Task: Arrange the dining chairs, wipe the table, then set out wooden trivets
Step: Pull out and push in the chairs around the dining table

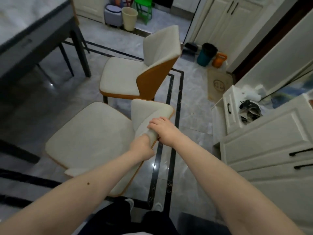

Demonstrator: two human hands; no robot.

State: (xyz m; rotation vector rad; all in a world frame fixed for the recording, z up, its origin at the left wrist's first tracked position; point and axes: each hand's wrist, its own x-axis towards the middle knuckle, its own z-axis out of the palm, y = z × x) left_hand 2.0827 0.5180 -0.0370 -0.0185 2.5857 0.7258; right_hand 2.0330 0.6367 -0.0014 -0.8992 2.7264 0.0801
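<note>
Two chairs, cream nubby fabric on seat and back, tan smooth shell behind, thin dark legs. Near chair [91, 138] stands just right of the table [25, 41], seat wide and rounded, backrest a folded wedge shape. Left hand [142, 147] is closed around the lower edge of its backrest, fingers wrapped under, thumb side up. Right hand [162, 128] is clamped over the top edge of the same backrest, fingers curled onto the fabric. Far chair [135, 72] sits just beyond, almost touching the near one's back, apart from the table. Table has a pale marbled top, dark grey frame and legs. Floor [191, 116] is glossy grey marble tile with black inlay strips. Cream panelled cabinets [264, 150] at right, black bar handles. No readable writing.
</note>
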